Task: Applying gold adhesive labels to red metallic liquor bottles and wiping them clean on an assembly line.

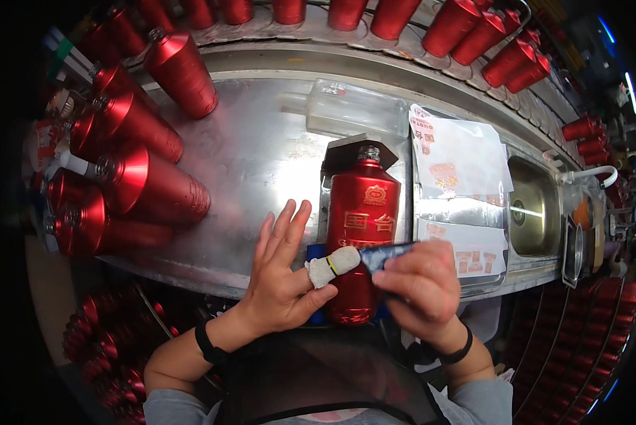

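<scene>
A red metallic bottle (pixel 364 212) with gold emblem and lettering lies in front of me, its bare neck pointing away, on a dark stand (pixel 335 157) with blue parts near its base. My left hand (pixel 284 280) is at the bottle's left side, open, its fingers spread. A whitish cloth sleeve (pixel 325 270) with a yellow and black band covers its index finger, whose tip reaches over the bottle's lower front. My right hand (pixel 424 283) is closed on a dark, flat strip-like tool (pixel 383 253), which extends left over the bottle towards the wrapped fingertip. Whether it touches is unclear.
Several red bottles (pixel 148 177) stand at the left, and more (pixel 396 15) line a conveyor (pixel 374 42) behind the metal table (pixel 247 142). A clear rectangular container (pixel 357 110) lies beyond the stand. Decal sheets (pixel 466 159) and a sink (pixel 532 205) with a white faucet (pixel 594 172) are at right.
</scene>
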